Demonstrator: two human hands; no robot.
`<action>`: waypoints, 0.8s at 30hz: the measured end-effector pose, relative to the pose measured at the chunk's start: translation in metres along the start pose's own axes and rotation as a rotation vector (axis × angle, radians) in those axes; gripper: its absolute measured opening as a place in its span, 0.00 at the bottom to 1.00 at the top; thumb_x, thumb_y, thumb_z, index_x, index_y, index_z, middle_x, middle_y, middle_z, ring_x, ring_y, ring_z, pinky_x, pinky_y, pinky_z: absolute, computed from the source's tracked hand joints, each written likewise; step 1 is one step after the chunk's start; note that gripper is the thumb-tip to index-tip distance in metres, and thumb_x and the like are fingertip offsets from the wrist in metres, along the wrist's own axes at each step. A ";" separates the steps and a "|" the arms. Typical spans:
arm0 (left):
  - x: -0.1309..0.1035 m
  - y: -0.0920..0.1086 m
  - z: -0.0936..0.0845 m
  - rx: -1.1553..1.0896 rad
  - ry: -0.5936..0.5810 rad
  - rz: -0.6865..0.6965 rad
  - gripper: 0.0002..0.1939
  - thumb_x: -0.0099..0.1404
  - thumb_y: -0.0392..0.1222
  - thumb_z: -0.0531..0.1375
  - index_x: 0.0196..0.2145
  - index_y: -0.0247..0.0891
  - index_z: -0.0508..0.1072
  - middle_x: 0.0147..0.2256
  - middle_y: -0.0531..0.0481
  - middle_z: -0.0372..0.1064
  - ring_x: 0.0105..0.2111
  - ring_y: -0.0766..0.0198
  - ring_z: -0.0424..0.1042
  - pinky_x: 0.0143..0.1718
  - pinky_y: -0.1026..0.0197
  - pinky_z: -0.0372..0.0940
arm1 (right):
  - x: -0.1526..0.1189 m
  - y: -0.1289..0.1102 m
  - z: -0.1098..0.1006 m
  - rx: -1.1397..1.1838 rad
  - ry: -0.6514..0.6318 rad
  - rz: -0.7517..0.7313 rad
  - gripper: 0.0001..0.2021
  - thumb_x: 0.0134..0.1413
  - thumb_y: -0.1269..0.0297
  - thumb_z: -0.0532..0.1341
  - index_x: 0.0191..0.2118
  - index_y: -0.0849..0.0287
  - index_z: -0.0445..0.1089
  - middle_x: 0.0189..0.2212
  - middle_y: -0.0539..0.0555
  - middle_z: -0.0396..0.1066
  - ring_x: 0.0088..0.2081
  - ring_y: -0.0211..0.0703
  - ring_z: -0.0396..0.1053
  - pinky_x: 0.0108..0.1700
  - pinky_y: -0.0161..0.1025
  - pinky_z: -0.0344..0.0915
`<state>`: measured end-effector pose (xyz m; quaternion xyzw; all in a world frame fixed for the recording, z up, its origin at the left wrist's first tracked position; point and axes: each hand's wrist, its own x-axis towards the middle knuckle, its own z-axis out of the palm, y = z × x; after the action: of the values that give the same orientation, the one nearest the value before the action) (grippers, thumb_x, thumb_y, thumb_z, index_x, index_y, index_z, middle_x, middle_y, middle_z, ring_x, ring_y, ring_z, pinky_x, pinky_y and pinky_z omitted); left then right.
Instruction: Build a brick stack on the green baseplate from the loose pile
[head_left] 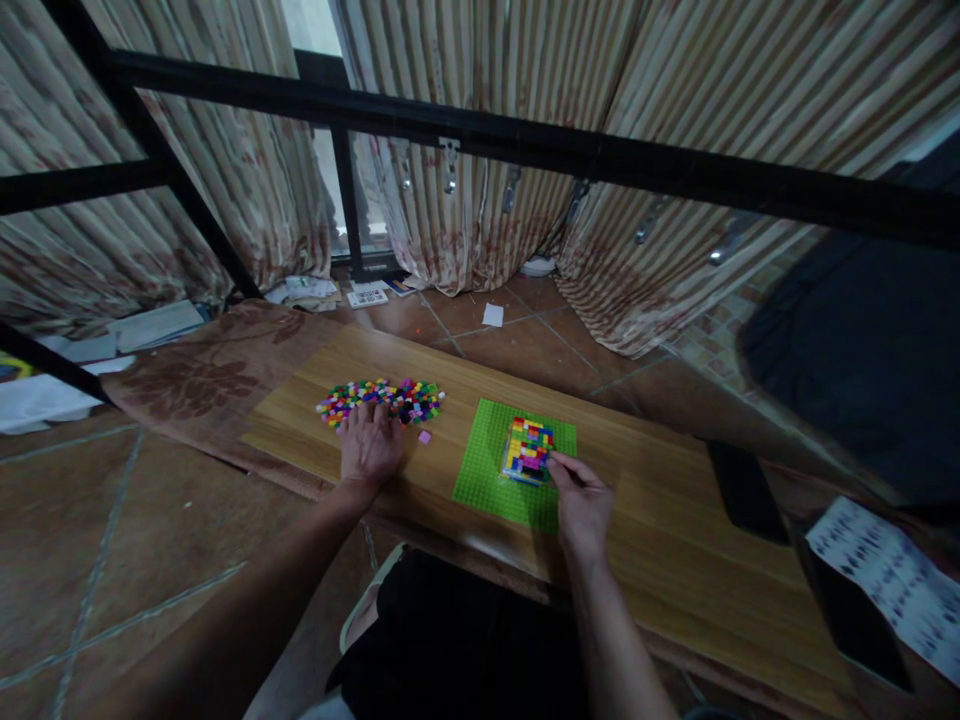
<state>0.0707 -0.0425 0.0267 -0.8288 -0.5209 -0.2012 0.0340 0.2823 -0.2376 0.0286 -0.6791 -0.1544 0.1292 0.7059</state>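
A loose pile of small, many-coloured toy building bricks (420, 400) lies on the left part of the wooden board. My left hand (369, 440) rests palm down on the pile's near edge, its fingers stretched in among the bricks and their tips partly hidden. One pink brick (424, 437) lies apart, right of that hand. On the green studded baseplate (480, 480) stands a compact block of coloured bricks (525, 445), mostly red, yellow and blue. At its right side my right hand (585, 500) is closed in a pinch; what is between the fingertips is too small to make out.
The wooden board (660, 520) sits on a brown patterned cloth (225, 360). At its right lie a black phone-like slab (746, 490) and a printed sheet (892, 570). A black metal rail (480, 130) crosses ahead, before striped curtains (480, 220). Papers (367, 293) lie on the tiled floor.
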 end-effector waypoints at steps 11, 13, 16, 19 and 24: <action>0.000 -0.002 0.003 0.006 0.007 -0.002 0.16 0.65 0.44 0.51 0.45 0.35 0.70 0.42 0.39 0.68 0.44 0.48 0.66 0.44 0.50 0.59 | 0.004 -0.003 0.001 0.016 0.043 0.157 0.14 0.32 0.58 0.71 0.30 0.59 0.78 0.28 0.54 0.78 0.28 0.40 0.70 0.30 0.36 0.65; -0.001 -0.002 0.003 0.003 0.019 0.002 0.15 0.66 0.44 0.50 0.45 0.35 0.70 0.43 0.39 0.68 0.44 0.48 0.66 0.44 0.50 0.59 | 0.003 -0.003 0.002 0.018 0.051 0.157 0.15 0.31 0.58 0.71 0.29 0.59 0.78 0.28 0.54 0.78 0.28 0.39 0.70 0.29 0.36 0.64; -0.001 -0.003 0.004 -0.004 0.029 0.001 0.15 0.67 0.45 0.50 0.43 0.36 0.71 0.42 0.40 0.69 0.43 0.49 0.67 0.43 0.51 0.59 | 0.000 -0.004 0.002 0.059 0.052 0.135 0.16 0.31 0.57 0.72 0.30 0.60 0.78 0.29 0.55 0.77 0.27 0.39 0.69 0.29 0.36 0.64; -0.001 -0.004 0.005 -0.028 0.044 -0.006 0.15 0.67 0.46 0.50 0.43 0.36 0.70 0.43 0.40 0.69 0.44 0.49 0.67 0.43 0.50 0.60 | -0.006 -0.009 -0.003 0.117 0.102 0.097 0.16 0.33 0.57 0.71 0.32 0.60 0.78 0.28 0.53 0.77 0.27 0.37 0.68 0.30 0.35 0.64; -0.001 -0.004 0.007 -0.100 0.087 -0.020 0.14 0.69 0.46 0.49 0.43 0.37 0.70 0.45 0.40 0.69 0.45 0.50 0.67 0.45 0.50 0.59 | -0.033 -0.016 -0.021 0.018 0.151 0.098 0.18 0.37 0.54 0.70 0.35 0.59 0.77 0.30 0.52 0.76 0.28 0.36 0.67 0.32 0.34 0.64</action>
<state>0.0686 -0.0394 0.0198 -0.8147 -0.5167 -0.2630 0.0131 0.2597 -0.2705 0.0427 -0.6873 -0.0662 0.1134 0.7144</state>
